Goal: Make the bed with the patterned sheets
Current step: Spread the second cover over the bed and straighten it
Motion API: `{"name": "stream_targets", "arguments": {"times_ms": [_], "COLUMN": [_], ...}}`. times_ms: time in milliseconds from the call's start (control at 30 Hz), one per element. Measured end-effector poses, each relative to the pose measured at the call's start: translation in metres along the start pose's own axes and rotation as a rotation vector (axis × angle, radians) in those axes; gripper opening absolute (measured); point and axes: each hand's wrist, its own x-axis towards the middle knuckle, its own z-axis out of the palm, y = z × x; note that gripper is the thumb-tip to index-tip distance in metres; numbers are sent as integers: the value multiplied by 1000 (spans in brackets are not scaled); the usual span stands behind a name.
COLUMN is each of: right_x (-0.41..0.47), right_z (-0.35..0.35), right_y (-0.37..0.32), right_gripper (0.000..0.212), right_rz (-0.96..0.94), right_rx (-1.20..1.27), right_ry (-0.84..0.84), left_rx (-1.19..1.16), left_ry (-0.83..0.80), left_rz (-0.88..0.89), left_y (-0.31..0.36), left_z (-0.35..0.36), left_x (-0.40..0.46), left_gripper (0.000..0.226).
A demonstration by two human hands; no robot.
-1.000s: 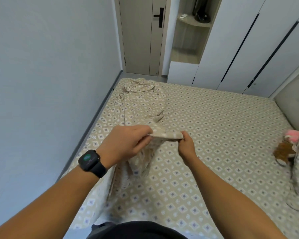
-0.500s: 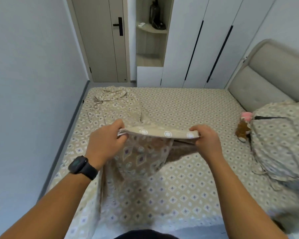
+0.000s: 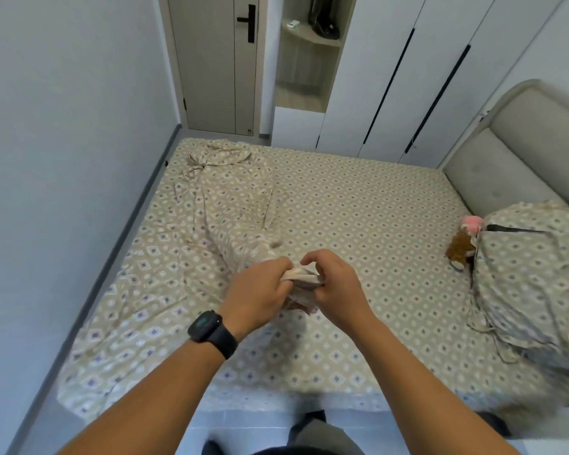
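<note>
Hands, two, left hand point(image 3: 255, 292), right hand point(image 3: 337, 285), gripping one sheet point(image 3: 230, 208)

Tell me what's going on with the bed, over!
Left hand and right hand both gripping bunched end of loose patterned cover. Cover trails across bed, not spread. Stuffed toy and covered bundle near headboard.

We see the beige diamond-patterned sheet point(image 3: 230, 211) – crumpled in a long rope down the fitted-sheet-covered bed point(image 3: 358, 224) – its near end bunched and lifted.
</note>
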Motion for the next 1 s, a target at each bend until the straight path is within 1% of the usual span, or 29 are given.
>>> {"name": "stream_targets", "arguments": {"times_ms": [67,133,233,267,300,333,400,467,500,567,600,633,733,767,800,833,867,900,933,967,1000], "right_x": [0,7,27,37,47,58,78,85,81,65,54,43,22,22,25,30,36,44,52,61,71], "right_z": [4,6,-4,-14,-19,-37,-52,-57,-52,-40,-29,-24,-1,2,7,10,10,5,-1,-11,-19], "right_y": [17,46,105,121,129,148,156,166,172,190,193,200,216,221,225,231,238,244,248,253,261], "right_gripper": [32,32,27,27,28,28,25,15,23,66,82,93,120,121,110,86,54,29,18,16,21], "right_rz": [9,94,424,504,520,474,330,236,198,147,158,172,238,291,363,434,492,574,677,836,1005], "right_rx": [35,56,133,165,191,208,193,205,184,49,-21,-68,-174,-163,-119,-50,29,115,252,447,656], "right_ry": [4,33,161,186,189,157,-10,-292,-442,-705,-767,-813,-944,-941,-871,-751,-622,-518,-410,-304,-193], "left_rx": [-14,-2,-110,-138,-152,-147,-148,-114,-101,-85,-93,-95,-96,-103,-109,-113,-107,-100,-90,-76,-56], "left_ry": [8,35,210,269,308,335,353,364,367,381,379,383,425,430,430,429,431,438,449,450,441], "left_rz": [50,65,20,-4,-29,-54,-119,-184,-209,-243,-250,-261,-270,-270,-269,-268,-268,-278,-290,-315,-341], "left_y": [10,28,47,52,52,65,78,97,108,129,134,143,167,176,182,185,187,185,183,178,171], "left_z": [-1,4,5,5,1,10,16,34,43,59,62,68,76,79,79,78,78,79,78,80,82], "left_x": [-1,1,11,15,16,29,42,59,66,79,81,84,91,97,100,102,104,106,104,105,107], "left_gripper": [16,19,20,21,21,21,20,20,19,17,17,17,19,19,20,20,20,19,18,17,16]}}
